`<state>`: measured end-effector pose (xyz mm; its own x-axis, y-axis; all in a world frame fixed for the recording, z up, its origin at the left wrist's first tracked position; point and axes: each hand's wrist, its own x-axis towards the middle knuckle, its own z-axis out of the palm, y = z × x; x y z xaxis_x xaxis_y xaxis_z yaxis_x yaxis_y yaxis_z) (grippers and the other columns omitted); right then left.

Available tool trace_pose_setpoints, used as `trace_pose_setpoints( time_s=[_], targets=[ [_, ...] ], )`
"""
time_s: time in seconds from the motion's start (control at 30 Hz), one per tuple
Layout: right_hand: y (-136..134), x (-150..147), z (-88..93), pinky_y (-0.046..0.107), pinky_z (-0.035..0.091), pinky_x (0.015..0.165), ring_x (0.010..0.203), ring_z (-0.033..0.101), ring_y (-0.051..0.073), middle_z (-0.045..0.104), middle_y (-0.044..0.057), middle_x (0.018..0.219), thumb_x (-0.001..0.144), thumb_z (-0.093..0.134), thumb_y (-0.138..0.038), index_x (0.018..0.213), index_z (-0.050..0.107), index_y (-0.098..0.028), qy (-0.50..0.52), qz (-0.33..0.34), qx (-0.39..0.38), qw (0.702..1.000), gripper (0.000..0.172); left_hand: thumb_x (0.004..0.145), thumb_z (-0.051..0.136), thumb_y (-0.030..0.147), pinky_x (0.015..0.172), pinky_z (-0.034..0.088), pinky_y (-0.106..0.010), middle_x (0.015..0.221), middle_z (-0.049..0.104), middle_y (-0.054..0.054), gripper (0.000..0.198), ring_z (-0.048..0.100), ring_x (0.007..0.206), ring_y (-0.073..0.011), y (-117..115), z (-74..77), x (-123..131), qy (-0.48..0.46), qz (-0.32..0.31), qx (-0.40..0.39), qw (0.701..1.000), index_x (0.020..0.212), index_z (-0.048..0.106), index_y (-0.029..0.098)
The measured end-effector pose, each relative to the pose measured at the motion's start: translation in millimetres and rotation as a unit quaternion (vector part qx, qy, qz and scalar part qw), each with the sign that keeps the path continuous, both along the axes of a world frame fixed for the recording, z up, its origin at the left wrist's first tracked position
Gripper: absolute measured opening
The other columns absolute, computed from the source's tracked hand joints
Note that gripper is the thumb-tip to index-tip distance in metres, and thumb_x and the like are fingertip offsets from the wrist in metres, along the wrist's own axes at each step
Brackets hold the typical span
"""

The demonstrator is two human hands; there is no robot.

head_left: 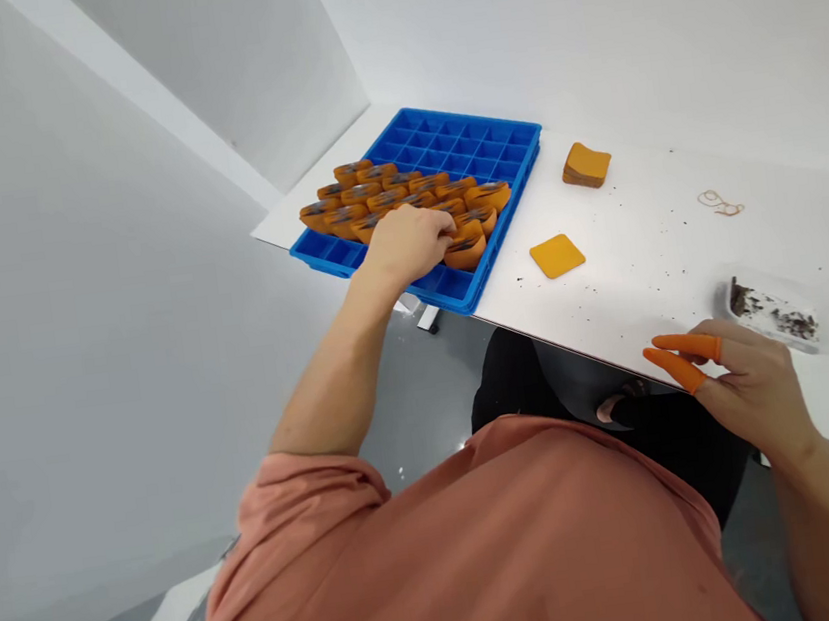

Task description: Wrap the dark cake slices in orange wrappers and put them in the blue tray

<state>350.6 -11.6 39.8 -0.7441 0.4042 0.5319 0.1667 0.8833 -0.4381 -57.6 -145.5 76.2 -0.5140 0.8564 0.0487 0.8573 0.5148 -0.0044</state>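
A blue compartment tray lies at the far left of the white table. Several folded orange pieces with dark filling stand in its cells. My left hand reaches over the tray, fingers curled around a folded orange piece in a near cell. My right hand hovers at the table's near edge, two fingers in orange finger cots stretched out, holding nothing. A flat orange square lies on the table between the hands.
A small stack of orange squares sits right of the tray. A clear dish of dark crumbs stands by my right hand. Rubber bands lie further back. Dark crumbs dot the table. White walls surround it.
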Motion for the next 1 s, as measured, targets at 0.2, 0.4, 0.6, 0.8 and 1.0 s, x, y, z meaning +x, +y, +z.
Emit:
trace_pose_setpoints(
  time_s=[0.2, 0.4, 0.6, 0.8, 1.0],
  targets=[
    [-1, -4, 1.9, 0.031, 0.046, 0.058, 0.067, 0.062, 0.013, 0.070, -0.003, 0.080, 0.102, 0.080, -0.020, 0.106, 0.079, -0.028, -0.003, 0.008, -0.002, 1.000, 0.009, 0.093, 0.053, 0.025, 0.090, 0.056, -0.043, 0.109, 0.084, -0.010, 0.038, 0.075, 0.109, -0.0353, 5, 8.7, -2, 0.005, -0.009, -0.056, 0.998, 0.108, 0.087, 0.028],
    [-1, 0, 1.3, 0.032, 0.044, 0.056, 0.064, 0.060, 0.014, 0.069, -0.003, 0.078, 0.102, 0.080, -0.022, 0.107, 0.080, -0.029, -0.002, 0.003, -0.003, 1.000, 0.008, 0.100, 0.050, 0.030, 0.089, 0.057, -0.041, 0.115, 0.082, -0.014, 0.037, 0.076, 0.111, -0.0363, 10, 12.2, 12, 0.017, 0.014, -0.117, 0.993, 0.112, 0.084, 0.023],
    [-3, 4, 4.5, 0.034, 0.046, 0.055, 0.064, 0.064, 0.016, 0.071, -0.002, 0.076, 0.101, 0.079, -0.024, 0.105, 0.082, -0.030, -0.010, 0.001, -0.020, 1.000, 0.007, 0.105, 0.044, 0.037, 0.087, 0.056, -0.046, 0.109, 0.082, -0.016, 0.043, 0.076, 0.107, -0.0380, 8, 3.1, 19, 0.028, 0.028, -0.038, 0.998, 0.110, 0.084, 0.023],
    [-4, 4, 7.0, 0.034, 0.045, 0.054, 0.062, 0.064, 0.017, 0.071, -0.002, 0.075, 0.102, 0.079, -0.026, 0.103, 0.083, -0.030, -0.006, -0.001, -0.020, 1.000, 0.007, 0.098, 0.050, 0.022, 0.090, 0.054, -0.045, 0.102, 0.081, -0.016, 0.036, 0.074, 0.107, -0.0361, 22, 6.8, 17, 0.066, -0.019, -0.085, 0.994, 0.105, 0.085, 0.022],
    [-3, 6, 5.2, 0.034, 0.047, 0.056, 0.064, 0.065, 0.016, 0.072, -0.002, 0.077, 0.102, 0.079, -0.026, 0.105, 0.083, -0.030, -0.010, -0.004, -0.027, 1.000, 0.006, 0.098, 0.053, 0.022, 0.093, 0.056, -0.047, 0.114, 0.081, -0.023, 0.035, 0.075, 0.115, -0.0412, 41, 10.3, 24, 0.039, -0.010, -0.124, 0.991, 0.111, 0.085, 0.013]
  ],
)
